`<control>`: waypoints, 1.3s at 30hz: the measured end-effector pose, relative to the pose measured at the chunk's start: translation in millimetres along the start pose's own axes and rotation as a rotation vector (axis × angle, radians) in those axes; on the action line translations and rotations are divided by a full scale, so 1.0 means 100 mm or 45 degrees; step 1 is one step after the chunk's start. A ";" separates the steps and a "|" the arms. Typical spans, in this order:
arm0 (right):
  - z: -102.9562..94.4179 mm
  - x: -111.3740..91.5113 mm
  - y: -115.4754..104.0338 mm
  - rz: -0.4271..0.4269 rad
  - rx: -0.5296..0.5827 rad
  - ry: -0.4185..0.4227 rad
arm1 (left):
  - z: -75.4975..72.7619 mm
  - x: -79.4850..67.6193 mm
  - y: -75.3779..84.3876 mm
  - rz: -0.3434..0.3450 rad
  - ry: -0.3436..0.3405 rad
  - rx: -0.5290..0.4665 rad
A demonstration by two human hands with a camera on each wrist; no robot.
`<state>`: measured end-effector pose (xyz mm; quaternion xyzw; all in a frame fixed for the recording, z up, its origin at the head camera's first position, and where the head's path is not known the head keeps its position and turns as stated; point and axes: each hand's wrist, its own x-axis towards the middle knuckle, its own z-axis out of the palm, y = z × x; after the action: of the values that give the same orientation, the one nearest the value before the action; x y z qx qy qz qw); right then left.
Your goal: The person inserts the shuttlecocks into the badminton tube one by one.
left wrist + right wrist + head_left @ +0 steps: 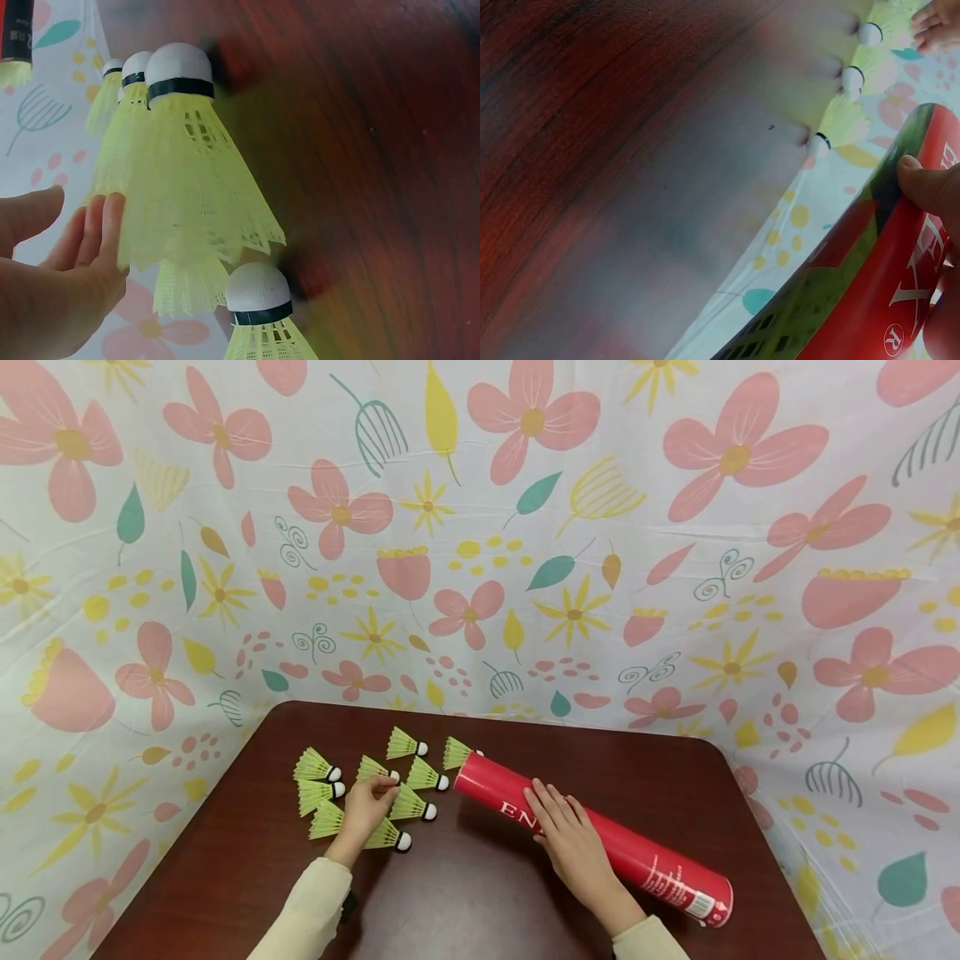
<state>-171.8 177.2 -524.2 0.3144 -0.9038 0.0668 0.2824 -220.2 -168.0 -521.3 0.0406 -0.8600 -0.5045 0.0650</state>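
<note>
Shuttlecock tube [648,856], red, white lettering: one, set slantwise above the table [480,893]. Right hand [568,837]: across the tube's middle, gripping it between thumb and fingers. Shuttlecocks [409,804], yellow-green, white tips, dark bands: several, grouped left of the tube; one just behind its left end, partly hidden. Left hand [366,814]: left of the tube, among shuttlecocks, thumb apart from fingers; contact cannot be told. Floral cloth [480,560]: behind the tube.

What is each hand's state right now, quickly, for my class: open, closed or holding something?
Left hand: open by the yellow shuttlecocks, thumb and fingers apart, nothing visibly held.
Right hand: holding the red tube.
</note>
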 end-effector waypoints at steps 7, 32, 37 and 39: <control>0.00 -0.01 0.00 -0.003 0.004 0.005 | 0.06 0.00 0.00 0.107 -0.015 0.126; 0.03 -0.04 0.03 -0.016 -0.006 0.038 | 0.10 0.02 0.01 0.156 0.035 0.098; 0.04 -0.03 0.03 -0.011 -0.008 0.024 | 0.07 0.03 0.02 0.199 0.079 0.089; 0.04 -0.03 0.03 -0.013 -0.008 0.022 | 0.05 0.03 0.03 0.214 0.086 0.076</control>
<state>-173.8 179.6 -528.8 0.3174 -0.9000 0.0654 0.2916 -224.1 -162.8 -521.0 -0.0127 -0.8724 -0.4696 0.1349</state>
